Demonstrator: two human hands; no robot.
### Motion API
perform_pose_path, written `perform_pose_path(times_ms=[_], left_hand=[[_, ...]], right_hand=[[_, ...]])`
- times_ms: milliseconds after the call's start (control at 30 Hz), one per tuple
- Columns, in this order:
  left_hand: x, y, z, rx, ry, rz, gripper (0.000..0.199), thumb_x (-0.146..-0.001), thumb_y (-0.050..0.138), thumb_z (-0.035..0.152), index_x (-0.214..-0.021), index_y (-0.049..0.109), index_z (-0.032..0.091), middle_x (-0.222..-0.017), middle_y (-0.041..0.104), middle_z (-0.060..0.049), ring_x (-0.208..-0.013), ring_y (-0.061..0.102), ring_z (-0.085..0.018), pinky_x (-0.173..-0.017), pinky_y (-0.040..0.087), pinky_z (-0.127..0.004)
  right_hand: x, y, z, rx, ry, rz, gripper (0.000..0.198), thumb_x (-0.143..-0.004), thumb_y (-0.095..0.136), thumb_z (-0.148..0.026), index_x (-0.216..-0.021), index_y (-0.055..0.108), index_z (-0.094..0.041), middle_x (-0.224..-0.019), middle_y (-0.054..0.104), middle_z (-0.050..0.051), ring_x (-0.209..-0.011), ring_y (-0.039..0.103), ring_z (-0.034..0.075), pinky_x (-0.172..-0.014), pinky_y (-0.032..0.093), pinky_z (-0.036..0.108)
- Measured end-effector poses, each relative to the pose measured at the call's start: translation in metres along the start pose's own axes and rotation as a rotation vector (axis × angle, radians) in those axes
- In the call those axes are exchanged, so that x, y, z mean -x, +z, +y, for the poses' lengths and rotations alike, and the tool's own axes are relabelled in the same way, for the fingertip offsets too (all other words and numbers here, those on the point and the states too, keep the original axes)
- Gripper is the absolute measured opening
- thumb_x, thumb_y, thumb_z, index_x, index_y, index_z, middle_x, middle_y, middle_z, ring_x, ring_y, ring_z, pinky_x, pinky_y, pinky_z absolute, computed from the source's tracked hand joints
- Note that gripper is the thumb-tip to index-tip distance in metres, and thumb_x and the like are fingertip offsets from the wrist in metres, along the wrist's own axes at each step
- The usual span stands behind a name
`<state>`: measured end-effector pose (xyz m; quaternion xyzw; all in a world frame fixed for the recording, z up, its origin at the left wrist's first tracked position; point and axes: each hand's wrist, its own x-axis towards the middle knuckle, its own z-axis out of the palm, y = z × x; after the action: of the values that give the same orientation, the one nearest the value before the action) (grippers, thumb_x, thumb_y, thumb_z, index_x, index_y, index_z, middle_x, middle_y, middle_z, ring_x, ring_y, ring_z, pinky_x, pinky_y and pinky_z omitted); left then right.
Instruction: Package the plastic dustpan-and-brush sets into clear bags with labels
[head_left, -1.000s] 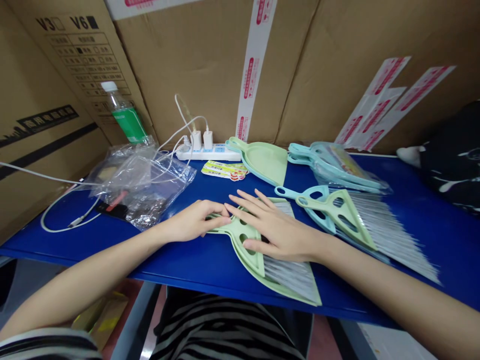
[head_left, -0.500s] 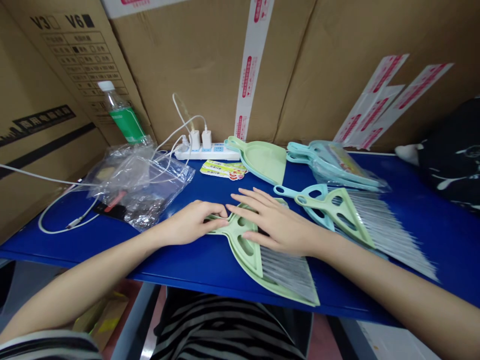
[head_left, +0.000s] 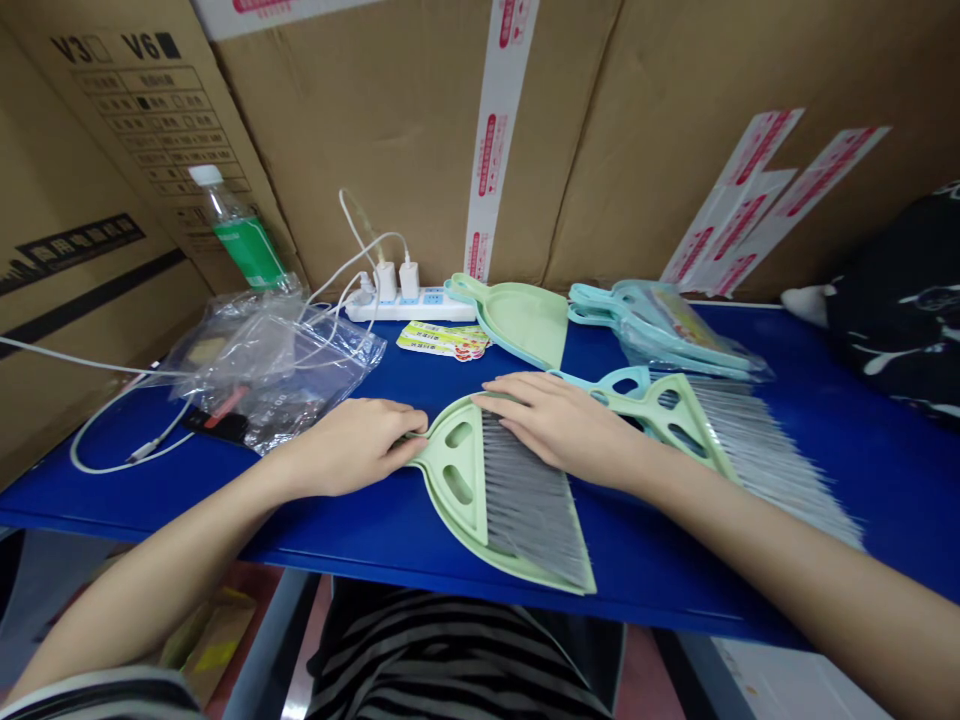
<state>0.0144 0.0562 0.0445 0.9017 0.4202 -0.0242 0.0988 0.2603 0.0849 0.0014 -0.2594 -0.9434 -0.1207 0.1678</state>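
A light green hand brush [head_left: 459, 470] with grey bristles lies nested on a matching green dustpan [head_left: 480, 560] near the table's front edge. My left hand [head_left: 360, 447] is closed around their stacked handles at the left end. My right hand [head_left: 551, 425] rests with fingers outstretched over the far edge of the bristles and pan. Beyond its wrist, another green brush [head_left: 679, 415] lies over a blue brush [head_left: 626, 380], both with their bristles to the right; my right hand and forearm hide part of them.
At the back stand a green dustpan on a blue one [head_left: 529, 315], bagged blue dustpans [head_left: 667, 325], paper labels [head_left: 442, 340] and a power strip [head_left: 420, 303] with chargers. Plastic bags [head_left: 277, 350], cables and a bottle [head_left: 247, 240] occupy the left. A dark patterned bag [head_left: 900, 300] sits right.
The green brush and dustpan have shifted left with my left hand. My right hand has slid off the brush head toward the far edge of the bristles.
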Motion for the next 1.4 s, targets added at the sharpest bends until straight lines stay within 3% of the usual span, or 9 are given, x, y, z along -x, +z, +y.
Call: perform_pose_path(times_ms=[167,400,533,733,833,967,1100,1400], left_hand=[[0.0,-0.002,0.003,-0.159,-0.062,-0.009,0.023,-0.091,0.04,0.026,-0.07,0.048,0.02,-0.075,0.06,-0.001,-0.074,0.059,-0.018,-0.063,0.039,-0.027],[-0.007,0.007,0.009,-0.209,-0.133,-0.001,0.031,-0.098,0.031,0.034,-0.078,0.05,0.019,-0.07,0.061,0.0,-0.064,0.061,-0.018,-0.055,0.035,-0.026],[-0.007,0.009,0.009,-0.246,-0.154,-0.018,0.03,-0.099,0.03,0.033,-0.081,0.051,0.019,-0.067,0.062,-0.001,-0.063,0.063,-0.019,-0.053,0.036,-0.026],[-0.004,0.009,0.009,-0.253,-0.133,-0.004,0.032,-0.099,0.029,0.034,-0.084,0.052,0.019,-0.067,0.064,-0.003,-0.063,0.065,-0.022,-0.055,0.041,-0.028],[-0.004,0.008,0.009,-0.248,-0.141,-0.012,0.031,-0.099,0.029,0.034,-0.085,0.053,0.019,-0.068,0.065,-0.004,-0.065,0.066,-0.023,-0.057,0.043,-0.029],[-0.004,0.007,0.01,-0.256,-0.149,-0.041,0.03,-0.098,0.029,0.033,-0.088,0.054,0.019,-0.072,0.067,-0.005,-0.068,0.067,-0.025,-0.06,0.045,-0.031],[-0.004,0.008,0.009,-0.253,-0.152,-0.041,0.031,-0.098,0.028,0.034,-0.09,0.054,0.019,-0.074,0.068,-0.005,-0.07,0.068,-0.025,-0.061,0.046,-0.032],[-0.004,0.01,0.007,-0.258,-0.132,-0.027,0.031,-0.098,0.028,0.034,-0.091,0.054,0.018,-0.076,0.068,-0.005,-0.07,0.068,-0.025,-0.059,0.046,-0.032]], right_hand=[[-0.001,-0.002,0.002,0.015,0.001,0.0,0.032,-0.092,0.04,-0.014,-0.108,0.067,-0.015,-0.11,0.069,0.012,-0.101,0.063,0.024,-0.085,0.053,0.041],[-0.001,-0.004,0.002,0.05,0.035,0.012,0.031,-0.089,0.041,-0.01,-0.102,0.068,-0.016,-0.116,0.066,0.012,-0.105,0.061,0.024,-0.085,0.052,0.041],[-0.001,-0.005,0.004,0.078,0.103,0.082,0.035,-0.086,0.038,-0.006,-0.109,0.065,-0.012,-0.122,0.063,0.015,-0.109,0.06,0.025,-0.086,0.051,0.04],[-0.011,-0.009,0.009,0.124,0.192,0.082,0.037,-0.088,0.037,-0.009,-0.114,0.064,-0.015,-0.121,0.064,0.013,-0.108,0.059,0.026,-0.085,0.048,0.042],[-0.026,-0.011,0.014,0.183,0.164,0.042,0.037,-0.088,0.037,-0.009,-0.111,0.066,-0.016,-0.119,0.066,0.013,-0.107,0.058,0.027,-0.086,0.045,0.043],[-0.049,-0.009,0.023,0.234,0.134,-0.156,0.032,-0.086,0.041,-0.009,-0.099,0.07,-0.01,-0.111,0.069,0.017,-0.103,0.058,0.029,-0.086,0.043,0.042],[-0.064,-0.005,0.027,0.21,0.153,-0.3,0.03,-0.088,0.042,-0.012,-0.098,0.07,-0.009,-0.112,0.068,0.016,-0.104,0.058,0.029,-0.085,0.043,0.04],[-0.057,0.003,0.035,0.204,0.13,-0.238,0.034,-0.09,0.039,-0.015,-0.1,0.071,-0.01,-0.108,0.071,0.015,-0.111,0.055,0.03,-0.092,0.039,0.045]])
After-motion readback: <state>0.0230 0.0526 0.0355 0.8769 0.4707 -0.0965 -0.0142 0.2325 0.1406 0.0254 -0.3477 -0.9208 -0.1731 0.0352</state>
